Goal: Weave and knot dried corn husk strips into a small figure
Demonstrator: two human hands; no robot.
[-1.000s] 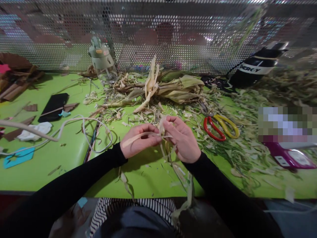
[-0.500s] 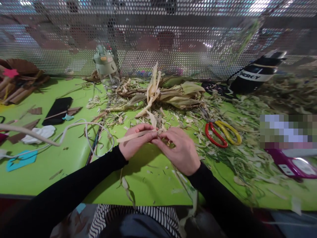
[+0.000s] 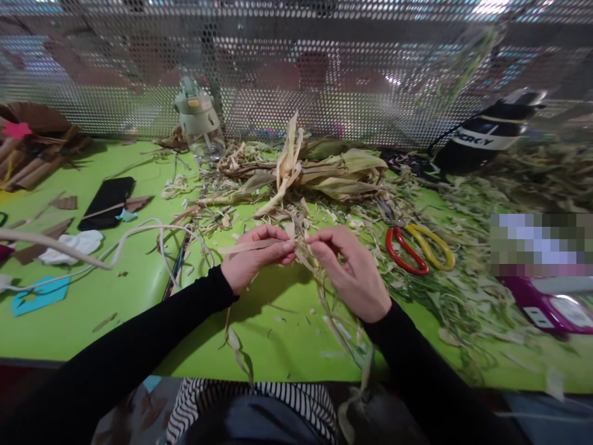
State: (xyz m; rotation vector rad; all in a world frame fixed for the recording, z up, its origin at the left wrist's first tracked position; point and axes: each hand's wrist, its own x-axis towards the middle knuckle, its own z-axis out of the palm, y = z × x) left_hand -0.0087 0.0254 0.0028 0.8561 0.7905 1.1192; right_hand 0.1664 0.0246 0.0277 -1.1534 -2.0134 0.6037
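Note:
Between thumb and fingers, my left hand (image 3: 257, 254) pinches a pale corn husk strip (image 3: 248, 247), whose loose end lies back across the hand. My right hand (image 3: 349, 266) is just right of it, thumb and index finger closed at the edge of the same husk piece. From between the hands a strand of twisted husk (image 3: 322, 290) hangs down toward the table's front edge. Just beyond them a bundle of dry corn husks (image 3: 340, 170) lies on the green table, with a peeled husk piece (image 3: 288, 161) standing upright against it.
Scissors (image 3: 407, 247) with red and yellow handles lie to the right among husk scraps (image 3: 445, 296). A clear bottle (image 3: 202, 123) and a black bottle (image 3: 482, 136) stand at the back. A phone (image 3: 109, 201), white cable (image 3: 134, 228) and blue paper tag (image 3: 39, 296) are left.
My right hand was raised over the husk, came down beside my left fingertips, then drew slightly right. The left hand keeps its pinch. The hanging strand shows more fully now.

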